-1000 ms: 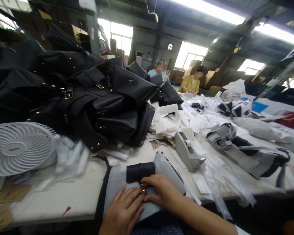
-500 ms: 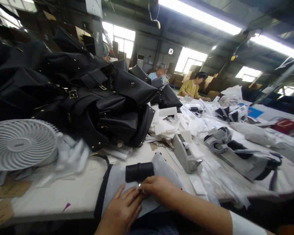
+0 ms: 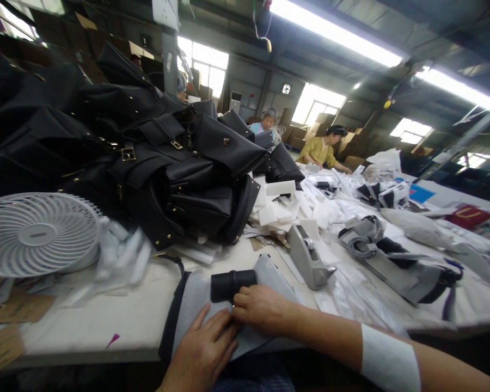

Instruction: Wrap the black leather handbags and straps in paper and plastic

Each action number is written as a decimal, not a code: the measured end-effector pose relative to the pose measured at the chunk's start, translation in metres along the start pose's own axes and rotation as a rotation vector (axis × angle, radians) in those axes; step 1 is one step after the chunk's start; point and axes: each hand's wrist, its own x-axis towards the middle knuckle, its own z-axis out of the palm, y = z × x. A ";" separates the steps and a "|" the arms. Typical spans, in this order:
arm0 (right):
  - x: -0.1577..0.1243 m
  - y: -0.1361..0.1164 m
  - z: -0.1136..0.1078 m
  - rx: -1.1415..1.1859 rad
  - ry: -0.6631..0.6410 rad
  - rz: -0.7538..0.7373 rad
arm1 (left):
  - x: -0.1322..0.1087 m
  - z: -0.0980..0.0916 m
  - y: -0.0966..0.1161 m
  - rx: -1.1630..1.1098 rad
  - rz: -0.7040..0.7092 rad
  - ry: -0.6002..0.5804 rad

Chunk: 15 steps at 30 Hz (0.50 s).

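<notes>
A black bag (image 3: pixel 172 321) lies at the table's front edge, its face covered with a pale grey sheet (image 3: pixel 194 294). On the sheet rests a black folded leather strap piece (image 3: pixel 232 285). My left hand (image 3: pixel 206 345) lies over the sheet, fingers stretched out, tips beside the other hand. Fingers curled and pressed together, my right hand (image 3: pixel 263 311) pinches at a spot just below the strap piece. A tiny shiny bit shows at its fingertips; what it grips is hidden.
Black bags (image 3: pixel 212 201) with gold fittings are heaped at the left behind a white fan (image 3: pixel 41 234). A tape dispenser (image 3: pixel 310 258) stands to the right, near white foam pieces (image 3: pixel 277 207) and a grey-wrapped bag (image 3: pixel 404 267). Co-workers (image 3: pixel 322 149) sit farther back.
My right hand has shifted slightly up toward the strap piece, its fingers more curled, and more of the right forearm shows. My left hand stays nearly in place. The view has tilted slightly.
</notes>
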 end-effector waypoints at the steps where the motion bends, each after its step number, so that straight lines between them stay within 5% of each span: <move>1: 0.000 -0.002 -0.001 0.021 -0.006 0.056 | -0.001 0.000 -0.001 0.010 0.011 -0.020; 5: -0.013 -0.006 -0.006 0.116 0.003 0.243 | -0.004 0.000 -0.004 0.070 0.062 -0.090; 8: -0.035 -0.010 -0.006 0.168 0.147 0.423 | -0.006 0.000 -0.008 0.092 0.078 -0.077; 15: -0.062 -0.033 0.034 0.219 0.210 0.621 | -0.008 0.002 -0.014 0.132 0.090 -0.099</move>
